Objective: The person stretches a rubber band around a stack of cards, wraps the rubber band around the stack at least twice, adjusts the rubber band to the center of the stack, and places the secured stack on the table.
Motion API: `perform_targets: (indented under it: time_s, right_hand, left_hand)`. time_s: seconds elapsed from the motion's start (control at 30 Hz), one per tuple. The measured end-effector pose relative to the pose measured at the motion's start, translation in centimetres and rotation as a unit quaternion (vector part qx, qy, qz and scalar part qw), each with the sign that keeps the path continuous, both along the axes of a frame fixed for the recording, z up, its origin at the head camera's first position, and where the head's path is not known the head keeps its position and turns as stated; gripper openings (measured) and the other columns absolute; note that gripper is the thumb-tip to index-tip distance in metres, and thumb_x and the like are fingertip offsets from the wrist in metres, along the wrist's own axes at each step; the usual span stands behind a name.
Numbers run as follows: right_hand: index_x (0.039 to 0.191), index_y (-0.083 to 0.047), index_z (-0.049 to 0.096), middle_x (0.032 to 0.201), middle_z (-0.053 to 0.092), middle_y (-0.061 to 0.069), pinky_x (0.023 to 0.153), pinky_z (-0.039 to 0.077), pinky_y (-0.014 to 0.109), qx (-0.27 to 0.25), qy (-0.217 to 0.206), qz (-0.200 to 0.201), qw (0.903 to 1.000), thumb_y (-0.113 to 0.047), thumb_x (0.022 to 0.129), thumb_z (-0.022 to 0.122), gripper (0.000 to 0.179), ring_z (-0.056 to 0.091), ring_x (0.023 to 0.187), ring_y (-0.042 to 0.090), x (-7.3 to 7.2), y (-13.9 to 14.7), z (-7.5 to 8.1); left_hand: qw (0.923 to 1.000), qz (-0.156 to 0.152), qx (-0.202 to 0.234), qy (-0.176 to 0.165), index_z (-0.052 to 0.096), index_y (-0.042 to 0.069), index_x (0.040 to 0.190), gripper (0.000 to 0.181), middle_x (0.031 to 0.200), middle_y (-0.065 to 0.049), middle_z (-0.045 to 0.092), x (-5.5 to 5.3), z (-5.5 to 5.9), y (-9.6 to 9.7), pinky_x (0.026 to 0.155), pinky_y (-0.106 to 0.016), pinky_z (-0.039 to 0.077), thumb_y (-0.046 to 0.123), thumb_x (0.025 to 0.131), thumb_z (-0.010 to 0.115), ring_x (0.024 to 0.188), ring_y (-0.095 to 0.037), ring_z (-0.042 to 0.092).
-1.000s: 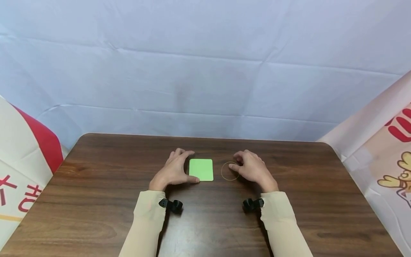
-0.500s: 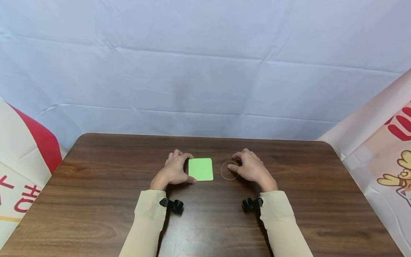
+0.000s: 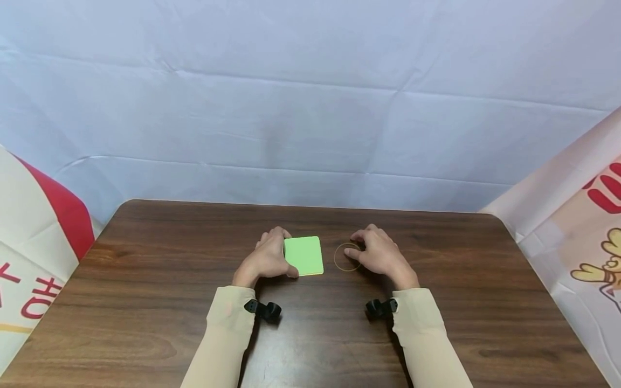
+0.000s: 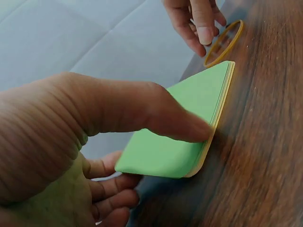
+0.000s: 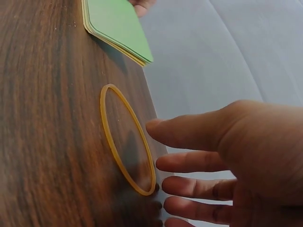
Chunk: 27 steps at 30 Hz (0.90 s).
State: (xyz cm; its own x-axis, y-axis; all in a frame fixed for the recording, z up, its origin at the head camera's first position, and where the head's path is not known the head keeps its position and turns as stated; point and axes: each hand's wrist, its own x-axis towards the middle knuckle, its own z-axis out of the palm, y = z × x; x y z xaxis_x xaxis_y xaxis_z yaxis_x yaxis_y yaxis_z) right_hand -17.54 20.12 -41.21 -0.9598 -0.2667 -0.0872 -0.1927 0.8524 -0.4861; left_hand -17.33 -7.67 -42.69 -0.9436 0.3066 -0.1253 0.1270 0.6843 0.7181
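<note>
My left hand [image 3: 267, 258] grips a stack of square green cards [image 3: 304, 255] with rounded corners, thumb at the near edge and fingers at the far edge. In the left wrist view yellow layers show along the side of the stack, below the green top. The right wrist view shows the stack tilted, one edge lifted off the wood with a shadow underneath. To its right a thin yellow rubber band [image 5: 104, 120] lies in a ring on the table. My right hand [image 3: 383, 256] is beside the band, fingers relaxed and apart, thumb over it in the head view, holding nothing.
The dark wooden table [image 3: 145, 302] has a rounded far edge against a pale hanging cloth [image 3: 310, 108]. Printed banners hang at the left [image 3: 34, 242] and right [image 3: 592, 237] sides. Each wrist wears a small black camera.
My left hand has closed in on the green card stack and now grips it; the stack has turned slightly and its edge has risen. My right hand and the rubber band have hardly moved.
</note>
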Motion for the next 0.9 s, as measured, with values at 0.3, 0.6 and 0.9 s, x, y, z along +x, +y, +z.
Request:
perform_targets:
  time_s: [0.3, 0.6, 0.9]
  right_hand:
    - [0.120, -0.004, 0.070, 0.110, 0.059, 0.011, 0.084, 0.049, 0.052, 0.004, 0.007, -0.007, 0.9999, -0.024, 0.097, 0.071, 0.030, 0.056, 0.102, 0.030, -0.19, -0.27, -0.18]
    - [0.097, -0.009, 0.068, 0.097, 0.056, 0.008, 0.074, 0.047, 0.047, 0.014, 0.007, -0.027, 0.9995, -0.012, 0.095, 0.071, 0.005, 0.054, 0.083, 0.024, -0.01, -0.52, -0.19]
    - [0.085, -0.013, 0.067, 0.092, 0.055, 0.006, 0.074, 0.045, 0.046, 0.028, -0.002, -0.028, 0.9992, -0.009, 0.095, 0.068, 0.011, 0.051, 0.082, 0.024, 0.08, -0.70, -0.20]
  left_hand:
    - [0.9939, 0.009, 0.100, 0.046, 0.053, -0.001, 0.120, 0.057, 0.093, -0.009, 0.055, -0.42, 0.20, -0.01, 0.076, -0.036, 0.045, -0.012, 0.071, 0.078, 0.085, -0.023, 0.051]
    - [0.9834, 0.011, 0.090, 0.157, 0.061, 0.003, 0.119, 0.050, 0.091, -0.006, 0.053, -0.42, 0.58, 0.37, 0.072, -0.037, 0.046, -0.012, 0.075, 0.079, 0.083, -0.024, 0.051]
    - [0.9812, 0.007, 0.060, 0.184, 0.070, 0.007, 0.101, 0.028, 0.091, -0.003, 0.055, -0.20, 0.85, 0.44, 0.072, -0.036, 0.047, -0.005, 0.078, 0.080, 0.080, -0.020, 0.053]
